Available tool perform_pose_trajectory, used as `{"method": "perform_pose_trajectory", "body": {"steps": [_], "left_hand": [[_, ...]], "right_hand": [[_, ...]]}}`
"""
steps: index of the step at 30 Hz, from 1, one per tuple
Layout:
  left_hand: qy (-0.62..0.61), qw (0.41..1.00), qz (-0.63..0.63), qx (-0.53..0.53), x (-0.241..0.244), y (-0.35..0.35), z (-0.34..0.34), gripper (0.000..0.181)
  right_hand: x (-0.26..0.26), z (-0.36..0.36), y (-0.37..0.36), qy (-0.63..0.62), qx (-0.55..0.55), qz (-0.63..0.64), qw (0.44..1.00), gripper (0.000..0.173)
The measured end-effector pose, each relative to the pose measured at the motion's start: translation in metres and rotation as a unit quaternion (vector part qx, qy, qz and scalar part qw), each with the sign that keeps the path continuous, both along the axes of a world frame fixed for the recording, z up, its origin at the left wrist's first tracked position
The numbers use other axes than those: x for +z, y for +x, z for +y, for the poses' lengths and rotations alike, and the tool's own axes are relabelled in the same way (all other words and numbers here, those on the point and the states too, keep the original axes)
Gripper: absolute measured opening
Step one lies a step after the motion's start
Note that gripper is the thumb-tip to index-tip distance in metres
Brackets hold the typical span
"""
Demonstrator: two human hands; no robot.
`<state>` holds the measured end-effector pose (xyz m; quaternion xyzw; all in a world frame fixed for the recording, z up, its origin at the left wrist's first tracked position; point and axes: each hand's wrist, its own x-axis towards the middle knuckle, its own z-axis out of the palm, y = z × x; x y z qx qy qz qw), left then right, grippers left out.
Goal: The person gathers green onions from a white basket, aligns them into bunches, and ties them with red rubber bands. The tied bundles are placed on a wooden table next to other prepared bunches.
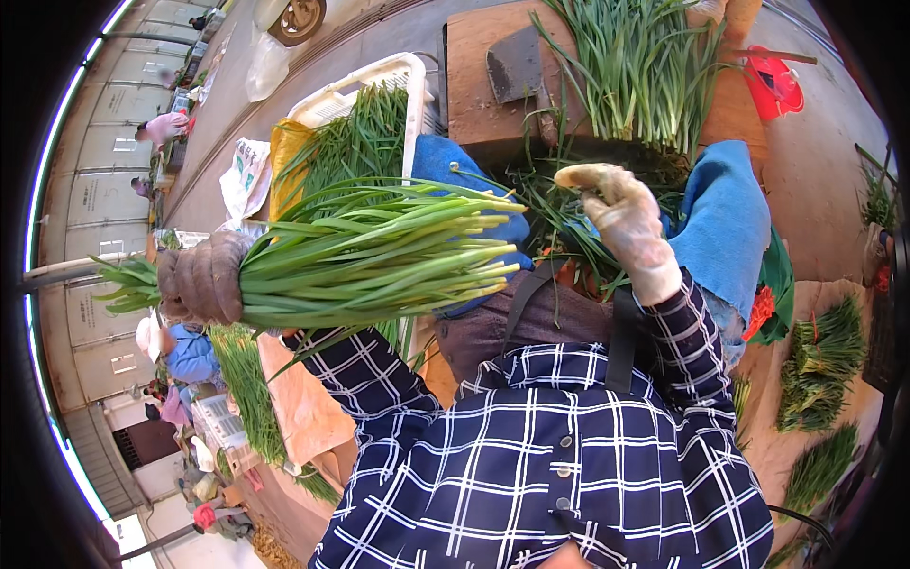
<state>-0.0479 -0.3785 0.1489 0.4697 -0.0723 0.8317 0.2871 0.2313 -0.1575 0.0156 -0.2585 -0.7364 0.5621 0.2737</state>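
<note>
My left hand point(202, 279), in a brown glove, is closed around a large bunch of garlic chives point(384, 249). The pale cut ends point right, and the leaf tips stick out left behind the hand. My right hand point(622, 220), in a stained whitish glove, is raised over my lap with its fingers partly bent and nothing visible in them. Loose chive leaves point(561, 213) lie scattered below it, between my knees. A blue cloth point(721, 227) covers my knees.
Ahead, a wooden board point(469, 107) bears a broad-bladed cleaver point(515, 67) and a heap of chives point(633, 78). A white plastic crate point(416, 92) of chives stands at left. Tied bundles point(821, 363) lie at right, near a red container point(771, 85). Another person's gloved hand point(711, 11) shows at the top.
</note>
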Motion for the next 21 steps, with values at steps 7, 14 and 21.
{"method": "perform_pose_trajectory", "body": {"steps": [7, 14, 21], "left_hand": [[0.000, 1.000, 0.004, 0.006, 0.003, 0.001, 0.002, 0.015], [0.003, 1.000, 0.024, 0.016, 0.013, 0.001, -0.007, 0.014], [0.001, 0.998, 0.046, 0.032, 0.016, 0.010, -0.008, 0.014]], "right_hand": [[0.064, -0.035, 0.021, 0.287, 0.070, 0.001, 0.955, 0.017], [0.034, -0.057, -0.019, 0.063, 0.148, 0.119, 0.980, 0.025], [0.017, -0.087, -0.017, -0.195, 0.108, 0.114, 0.968, 0.019]]}}
